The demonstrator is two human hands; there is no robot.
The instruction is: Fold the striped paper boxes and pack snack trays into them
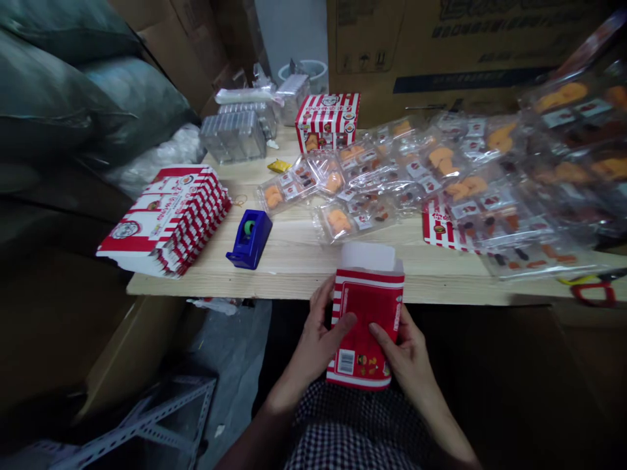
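Pale wooden tabletop [296, 261] bears heaped clear packs [443, 166] and stacked striped cartons [166, 212], while at its near edge a red box [366, 297] is pinched between left hand [317, 336] and right hand [407, 346], thumbs on its face, other fingers mostly hidden.

The red-and-white box [366, 303] faces up, its white flap [368, 256] extended.
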